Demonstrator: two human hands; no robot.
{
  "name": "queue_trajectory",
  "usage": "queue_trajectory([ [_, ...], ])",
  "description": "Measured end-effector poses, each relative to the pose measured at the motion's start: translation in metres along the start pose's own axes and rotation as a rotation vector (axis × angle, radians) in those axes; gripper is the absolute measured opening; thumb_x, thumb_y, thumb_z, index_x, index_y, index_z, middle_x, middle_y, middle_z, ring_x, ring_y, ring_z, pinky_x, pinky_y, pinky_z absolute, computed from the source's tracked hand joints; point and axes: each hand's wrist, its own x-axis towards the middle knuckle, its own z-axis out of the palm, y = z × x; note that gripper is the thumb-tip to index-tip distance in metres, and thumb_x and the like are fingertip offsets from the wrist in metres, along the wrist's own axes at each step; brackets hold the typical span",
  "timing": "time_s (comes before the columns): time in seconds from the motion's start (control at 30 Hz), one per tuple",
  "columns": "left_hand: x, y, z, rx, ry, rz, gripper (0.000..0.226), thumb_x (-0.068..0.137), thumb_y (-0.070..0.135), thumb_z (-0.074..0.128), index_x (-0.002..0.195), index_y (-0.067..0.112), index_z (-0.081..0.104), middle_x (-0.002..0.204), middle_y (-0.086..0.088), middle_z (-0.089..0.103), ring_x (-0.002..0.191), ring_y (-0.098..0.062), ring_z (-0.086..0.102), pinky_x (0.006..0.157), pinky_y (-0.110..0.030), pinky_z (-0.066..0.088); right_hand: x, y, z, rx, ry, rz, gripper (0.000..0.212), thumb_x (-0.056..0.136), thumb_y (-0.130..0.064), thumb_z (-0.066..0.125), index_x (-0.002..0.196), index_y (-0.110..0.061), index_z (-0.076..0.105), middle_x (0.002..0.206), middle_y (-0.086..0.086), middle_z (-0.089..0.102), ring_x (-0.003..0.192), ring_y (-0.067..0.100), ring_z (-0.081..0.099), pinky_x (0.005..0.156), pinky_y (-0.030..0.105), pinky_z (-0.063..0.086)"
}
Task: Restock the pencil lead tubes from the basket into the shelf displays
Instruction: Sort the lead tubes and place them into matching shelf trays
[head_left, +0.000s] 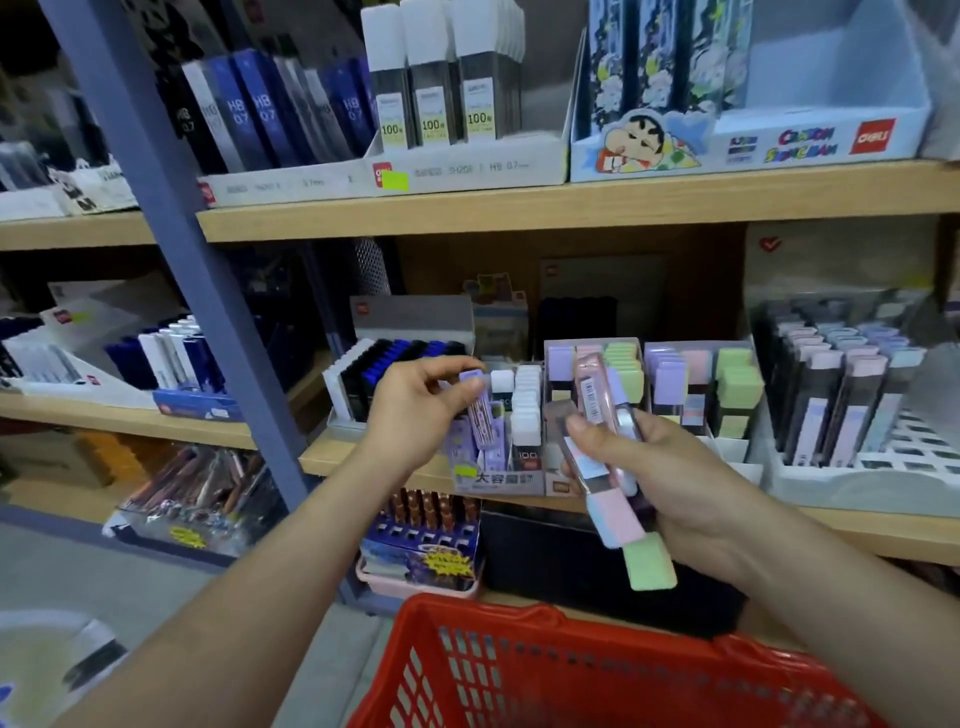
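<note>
Purple-capped clear lead tube (480, 410) is pinched in your left hand (415, 410), just above the grey cardboard display box (498, 480) on the wooden shelf (883, 535). Your right hand (675, 483) grips a bundle of pastel-capped tubes (618, 514) above the red plastic basket (571, 670).

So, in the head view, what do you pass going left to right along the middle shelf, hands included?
Blue-and-white tubes → black-and-blue capped tubes → left hand pinching a purple-capped tube → white-capped tubes → pastel tube bundle gripped by the right hand → grey tray of pastel-capped tubes.
</note>
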Motion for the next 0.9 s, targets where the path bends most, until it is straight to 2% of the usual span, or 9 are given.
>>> queue_trajectory([
  [0.13,0.006,0.003,-0.003,0.069,-0.09,0.017,0.018,0.083,0.014,0.074,0.085,0.032,0.072,0.078,0.003,0.068,0.073,-0.012,0.064,0.072,-0.027,0.055,-0.005,-0.001,-0.005,-0.135,-0.069,-0.022,0.011,0.078,-0.032,0.07,0.081,-0.022,0.067,0.059,-0.012,0.065,0.051,0.0,0.058,0.055,0.021,0.043],
  [0.27,0.004,0.0,-0.001,0.223,-0.121,0.037,0.019,0.076,0.018,0.081,0.083,0.033,0.071,0.075,0.004,0.067,0.068,-0.008,0.059,0.073,-0.032,0.056,-0.008,0.003,-0.007,-0.1,-0.071,0.002,0.005,0.085,-0.025,0.068,0.08,-0.023,0.069,0.06,-0.01,0.066,0.05,0.005,0.058,0.053,0.023,0.043],
  [0.37,0.006,0.001,0.0,0.38,-0.106,0.101,0.015,0.076,0.023,0.081,0.088,0.027,0.074,0.083,0.014,0.065,0.078,-0.004,0.057,0.077,-0.028,0.049,-0.008,0.003,-0.007,-0.076,-0.072,0.025,0.011,0.083,-0.026,0.07,0.082,-0.016,0.065,0.056,-0.002,0.06,0.045,0.013,0.048,0.044,0.022,0.038],
  [0.43,0.006,0.002,0.001,0.508,-0.12,0.151,0.017,0.076,0.028,0.081,0.092,0.025,0.075,0.089,0.014,0.065,0.089,-0.009,0.058,0.081,-0.027,0.045,-0.009,0.004,-0.009,-0.086,-0.073,0.024,0.012,0.085,-0.024,0.069,0.083,-0.014,0.064,0.053,0.0,0.056,0.04,0.013,0.042,0.04,0.022,0.036],
  [0.57,0.006,0.007,0.005,0.658,-0.132,0.134,0.016,0.074,0.039,0.08,0.087,0.033,0.073,0.074,0.024,0.057,0.092,-0.014,0.059,0.09,-0.041,0.044,-0.009,0.007,-0.015,-0.079,-0.068,0.019,0.013,0.084,-0.024,0.07,0.088,-0.012,0.065,0.054,0.002,0.056,0.038,0.013,0.039,0.038,0.021,0.036],
  [0.7,0.006,0.01,0.008,0.753,-0.093,0.186,0.02,0.077,0.041,0.077,0.094,0.034,0.072,0.096,0.019,0.064,0.109,-0.011,0.048,0.093,-0.039,0.029,-0.009,0.01,-0.02,-0.074,-0.053,0.037,0.032,0.069,-0.032,0.073,0.092,-0.011,0.065,0.056,0.004,0.056,0.039,0.014,0.039,0.04,0.019,0.036],
  [0.73,0.006,0.009,0.008,0.768,-0.095,0.193,0.02,0.078,0.041,0.076,0.095,0.034,0.071,0.095,0.019,0.063,0.109,-0.011,0.046,0.092,-0.038,0.027,-0.009,0.01,-0.02,-0.067,-0.053,0.04,0.033,0.067,-0.032,0.073,0.091,-0.011,0.065,0.056,0.004,0.057,0.04,0.015,0.039,0.04,0.02,0.036],
  [0.83,0.004,0.005,0.01,0.814,-0.096,0.198,0.022,0.079,0.04,0.075,0.099,0.034,0.069,0.096,0.019,0.06,0.112,-0.013,0.045,0.091,-0.037,0.027,-0.01,0.012,-0.021,-0.038,-0.06,0.045,0.031,0.067,-0.029,0.074,0.091,-0.012,0.065,0.061,0.005,0.06,0.047,0.018,0.042,0.038,0.022,0.036],
  [0.9,0.001,0.006,0.01,0.786,-0.037,0.285,0.019,0.082,0.038,0.073,0.099,0.031,0.07,0.104,0.013,0.064,0.11,-0.016,0.048,0.092,-0.04,0.036,-0.011,0.013,-0.021,-0.005,-0.064,0.048,0.03,0.068,-0.027,0.075,0.092,-0.012,0.067,0.064,0.004,0.062,0.051,0.019,0.042,0.037,0.022,0.036],
])
